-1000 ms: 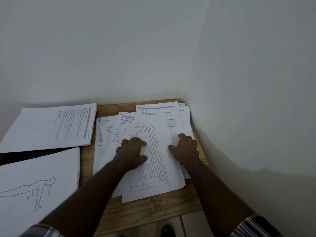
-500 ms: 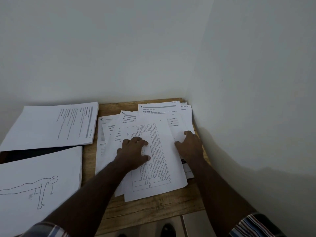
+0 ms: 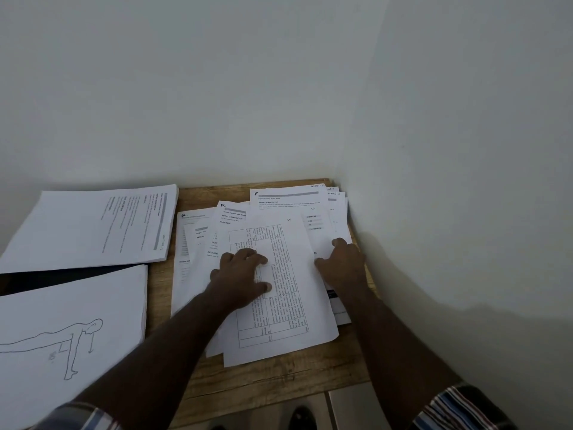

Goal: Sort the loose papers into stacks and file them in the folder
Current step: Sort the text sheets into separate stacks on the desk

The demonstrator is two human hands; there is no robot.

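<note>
The table-printed sheet (image 3: 279,293) lies topmost on the fanned heap of loose papers (image 3: 210,243), which occupies the right half of the wooden desk (image 3: 279,380), close against the corner wall. Its long axis runs away from the person and leans slightly to the right; its near short edge overhangs the sheets beneath and points back toward the wearer. The left hand (image 3: 238,280) rests flat on the left-centre of this sheet, fingers spread and pressing down, pinching nothing. The right hand (image 3: 344,265) sits at the sheet's right long edge, fingers loosely curled, fingertips on the pages lying beside and under it — whether the thumb is tucked beneath the edge cannot be told. In judgement, the coming move turns on that right edge: the right hand is nearer to it and is placed to lift or slide the sheet, while the left pins it. Outward to the left, well apart from the heap, two squared stacks lie — a printed-text stack (image 3: 93,228) at the rear, a figure-drawing stack (image 3: 71,336) in front. A dark surface (image 3: 40,280) shows between them; it may be the folder, but this is unconfirmed. Sorting appears at an early-to-middle stage.
</note>
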